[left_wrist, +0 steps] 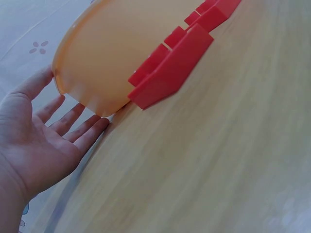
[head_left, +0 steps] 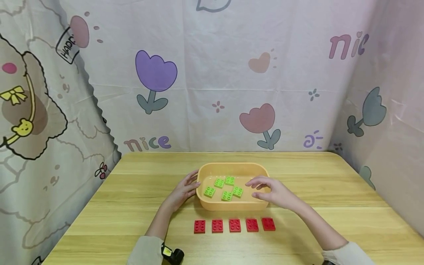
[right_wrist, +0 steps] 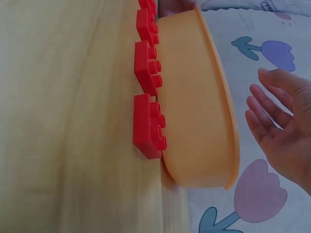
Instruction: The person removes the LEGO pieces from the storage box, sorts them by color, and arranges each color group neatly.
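Observation:
Several light-green toy bricks [head_left: 226, 195] lie studs up in a yellow-orange plastic tub [head_left: 232, 206]. My left hand [head_left: 181, 192] rests against the tub's left end. In the left wrist view, that hand's [left_wrist: 43, 138] fairly straight fingers touch the outside wall, with the thumb at the rim. Over the right part of the tub is my right hand [head_left: 273, 191], its fingers loosely bent and nothing between them. From the right wrist, this hand [right_wrist: 284, 121] appears apart from the tub wall [right_wrist: 194, 107]. Several red toy bricks [head_left: 235, 225] form a row in front of the tub.
The wooden table [head_left: 109, 221] stretches to both sides of the tub. Behind it hangs a printed cloth [head_left: 212, 73], with more cloth along the left and right sides. A black wrist device [head_left: 173, 254] sits at my left sleeve [head_left: 145, 250].

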`<state>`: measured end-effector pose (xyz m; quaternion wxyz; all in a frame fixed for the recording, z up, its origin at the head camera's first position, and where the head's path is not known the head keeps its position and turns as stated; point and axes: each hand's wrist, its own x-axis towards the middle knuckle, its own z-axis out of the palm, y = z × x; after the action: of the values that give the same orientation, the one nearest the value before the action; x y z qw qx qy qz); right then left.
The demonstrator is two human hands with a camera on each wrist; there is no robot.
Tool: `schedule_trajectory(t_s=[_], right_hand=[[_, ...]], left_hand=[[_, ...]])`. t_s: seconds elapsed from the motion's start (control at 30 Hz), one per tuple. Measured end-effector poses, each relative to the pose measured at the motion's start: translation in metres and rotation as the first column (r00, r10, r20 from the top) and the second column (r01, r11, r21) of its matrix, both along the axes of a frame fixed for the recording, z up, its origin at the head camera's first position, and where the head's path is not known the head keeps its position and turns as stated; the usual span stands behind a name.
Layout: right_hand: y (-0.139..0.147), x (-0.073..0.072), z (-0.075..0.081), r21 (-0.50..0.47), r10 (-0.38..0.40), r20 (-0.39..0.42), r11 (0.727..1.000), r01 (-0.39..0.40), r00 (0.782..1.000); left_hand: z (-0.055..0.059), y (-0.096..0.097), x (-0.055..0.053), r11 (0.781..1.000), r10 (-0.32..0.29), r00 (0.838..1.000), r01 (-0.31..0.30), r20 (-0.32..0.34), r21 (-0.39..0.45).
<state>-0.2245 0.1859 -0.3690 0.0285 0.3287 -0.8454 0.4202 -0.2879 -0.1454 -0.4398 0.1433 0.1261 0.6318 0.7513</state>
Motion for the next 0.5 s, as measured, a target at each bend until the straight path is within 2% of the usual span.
schedule_trajectory(t_s=[0.2, 0.5], right_hand=[[-0.010, -0.021, -0.004, 0.028, 0.033, 0.055, 0.999, -0.034, 0.998], [-0.018, -0.052, -0.015, 0.061, 0.119, 0.117, 0.990, -0.127, 0.986]], left_hand=[[0.001, 0.000, 0.001, 1.000, -0.012, 1.000, 0.012, -0.005, -0.001], [0.002, -0.001, 0.001, 0.999, -0.033, 0.999, 0.033, 0.006, 0.008]])
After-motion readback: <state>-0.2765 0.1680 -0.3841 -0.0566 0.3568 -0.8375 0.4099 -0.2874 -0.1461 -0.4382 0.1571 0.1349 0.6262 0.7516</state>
